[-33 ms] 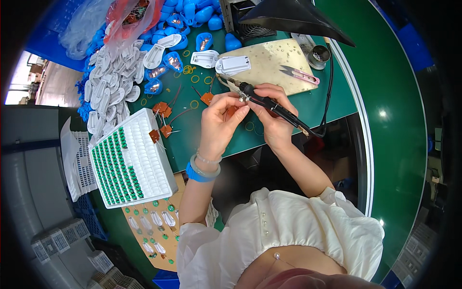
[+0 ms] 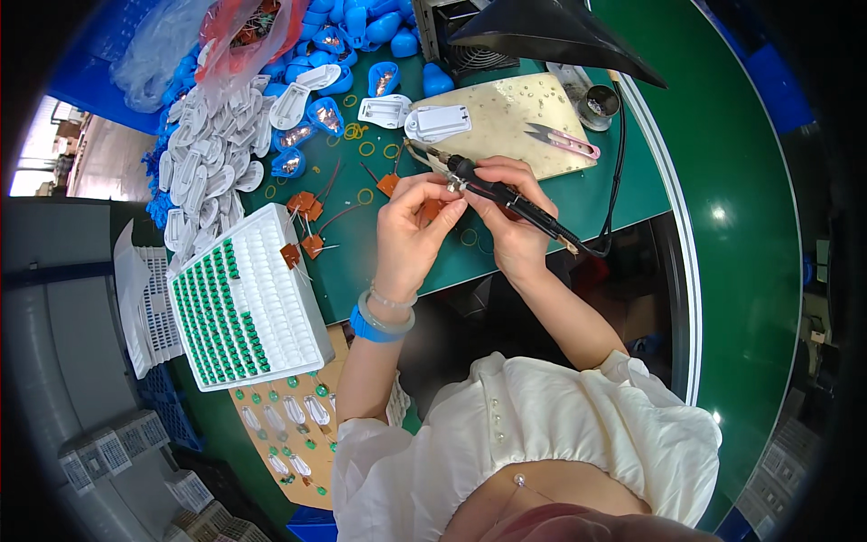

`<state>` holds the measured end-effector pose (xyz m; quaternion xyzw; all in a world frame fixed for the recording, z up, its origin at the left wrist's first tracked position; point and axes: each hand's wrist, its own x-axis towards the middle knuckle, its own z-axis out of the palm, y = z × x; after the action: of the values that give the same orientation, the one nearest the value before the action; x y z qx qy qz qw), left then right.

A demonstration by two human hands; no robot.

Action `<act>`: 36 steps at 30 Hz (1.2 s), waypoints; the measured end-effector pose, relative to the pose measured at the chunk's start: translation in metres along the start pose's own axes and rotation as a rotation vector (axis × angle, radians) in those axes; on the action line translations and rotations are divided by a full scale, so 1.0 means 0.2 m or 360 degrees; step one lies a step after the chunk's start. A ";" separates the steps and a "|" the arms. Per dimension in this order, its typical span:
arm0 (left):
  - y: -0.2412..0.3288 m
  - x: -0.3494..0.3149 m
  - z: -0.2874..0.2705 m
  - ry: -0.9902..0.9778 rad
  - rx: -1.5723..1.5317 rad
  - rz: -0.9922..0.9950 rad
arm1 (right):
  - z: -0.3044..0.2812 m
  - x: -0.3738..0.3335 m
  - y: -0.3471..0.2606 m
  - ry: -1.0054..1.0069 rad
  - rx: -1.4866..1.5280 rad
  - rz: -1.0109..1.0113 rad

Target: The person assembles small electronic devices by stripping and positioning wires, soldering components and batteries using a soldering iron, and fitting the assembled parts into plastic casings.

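Observation:
My right hand (image 2: 517, 221) is wrapped round a black soldering iron (image 2: 524, 210), its tip end slanting up and left over the edge of the cream board (image 2: 533, 117). Close against it, my left hand (image 2: 417, 226) is closed in a pinch. A small silvery piece (image 2: 454, 184) shows at the fingertips of both hands, too small to name. Beside the left hand lies an orange square part with wires (image 2: 388, 185), and another orange part (image 2: 432, 210) is partly hidden behind its fingers. A white plastic housing (image 2: 439, 123) rests on the cream board.
Pink-handled snips (image 2: 562, 140) lie on the board, near a metal cup (image 2: 598, 104). A black hood (image 2: 560, 36) overhangs the back. White covers (image 2: 203, 154) and blue shells (image 2: 361, 27) are heaped back left. Left stands a white tray (image 2: 289, 316) of green parts. The iron's cord (image 2: 619, 172) runs right.

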<state>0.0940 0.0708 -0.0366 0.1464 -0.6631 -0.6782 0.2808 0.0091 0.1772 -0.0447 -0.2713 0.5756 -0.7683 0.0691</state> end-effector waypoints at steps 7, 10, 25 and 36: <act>0.03 0.00 -0.06 0.0090 0.0543 -0.0028 | -0.09 0.05 -0.02 0.0129 -0.0077 -0.0059; 0.07 0.01 -0.04 0.0072 0.0756 0.0035 | -0.20 0.03 -0.07 0.0111 0.0289 0.0084; 0.02 0.05 0.02 -0.0025 0.1359 0.0610 | -0.37 -0.02 -0.02 0.0282 0.0366 0.0364; 0.03 0.06 0.02 -0.0066 0.1411 0.0651 | -0.36 -0.02 0.01 0.0276 0.0368 0.0373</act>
<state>0.0830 0.0674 -0.0286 0.1050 -0.9087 -0.2640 0.3057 -0.0236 0.2392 -0.0613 -0.1254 0.5150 -0.8365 0.1389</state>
